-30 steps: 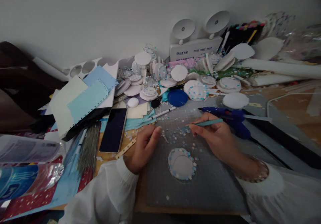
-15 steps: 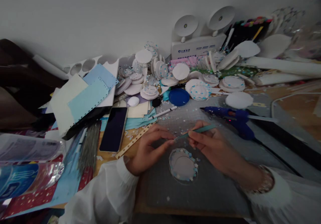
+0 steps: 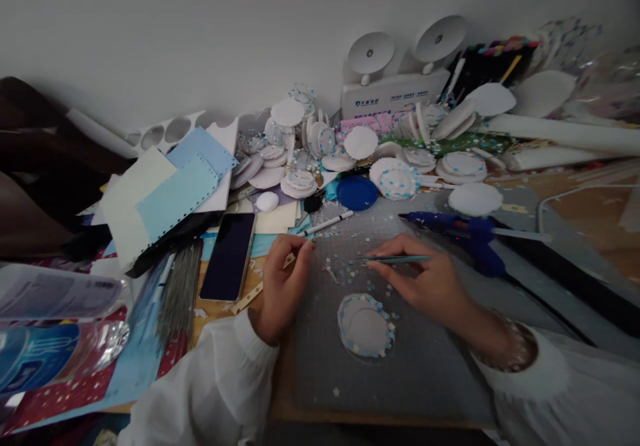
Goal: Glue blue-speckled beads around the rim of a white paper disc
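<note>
Teal tweezers [image 3: 397, 259] sit pinched in the right hand [image 3: 430, 283] like a pen, tips aimed left at the loose confetti [image 3: 350, 243] on the grey mat [image 3: 425, 359], a hold that suits picking up single flecks. White disc [image 3: 365, 326], rimmed with blue and white bits, lies flat on the mat just below both hands, within easy reach. Left hand [image 3: 283, 286] rests at the mat's edge, fingers curled closed on nothing visible, near the phone [image 3: 229, 256].
</note>
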A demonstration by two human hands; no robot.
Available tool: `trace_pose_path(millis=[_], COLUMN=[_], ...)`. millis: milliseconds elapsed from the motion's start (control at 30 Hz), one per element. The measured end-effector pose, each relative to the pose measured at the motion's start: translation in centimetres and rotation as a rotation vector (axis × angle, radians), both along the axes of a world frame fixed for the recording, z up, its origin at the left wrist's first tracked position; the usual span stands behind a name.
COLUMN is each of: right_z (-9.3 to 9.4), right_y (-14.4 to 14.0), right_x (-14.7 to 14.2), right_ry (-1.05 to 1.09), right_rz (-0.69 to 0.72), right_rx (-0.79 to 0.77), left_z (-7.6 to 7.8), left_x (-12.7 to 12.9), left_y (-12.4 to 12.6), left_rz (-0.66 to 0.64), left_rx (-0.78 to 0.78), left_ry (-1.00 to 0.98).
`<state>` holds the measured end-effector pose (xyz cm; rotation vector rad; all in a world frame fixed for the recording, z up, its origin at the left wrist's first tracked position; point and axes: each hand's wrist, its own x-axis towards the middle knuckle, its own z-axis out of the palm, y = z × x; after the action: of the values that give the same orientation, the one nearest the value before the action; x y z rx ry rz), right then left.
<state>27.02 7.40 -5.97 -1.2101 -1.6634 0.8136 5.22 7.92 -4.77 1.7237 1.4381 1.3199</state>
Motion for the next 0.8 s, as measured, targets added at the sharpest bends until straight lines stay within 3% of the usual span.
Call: trace_pose_path(millis=[200,367,467,633,800], right_z=[-1.3,-0.5,0.6,1.8,2.0], right_y=[-0.2,-0.1,0.1,-0.1,-0.7], right_x=[-0.2,-0.3,-0.3,-0.5,-0.9], right_ry=[-0.111,0.004,0.205,0.658,0.725], right_rz=[0.074,-0.027,-0.068,-0.004,0.050], right_rx=[0.117,-0.004,-0.172,-0.543,-0.669], left_z=[0.0,-0.3,-0.4,0.1,0.5], left_x=[0.0,0.0,-0.1,0.0,0.1], left_y=[0.1,0.1,-0.1,-0.5,-0.6], left_rz=[0.072,0.082,-0.018,-0.297,-0.461], left_rx=[-0.023,-0.038,-0.018,0.009,0.019], left_ry=[0.036,-0.038,0.029,-0.007,-0.025])
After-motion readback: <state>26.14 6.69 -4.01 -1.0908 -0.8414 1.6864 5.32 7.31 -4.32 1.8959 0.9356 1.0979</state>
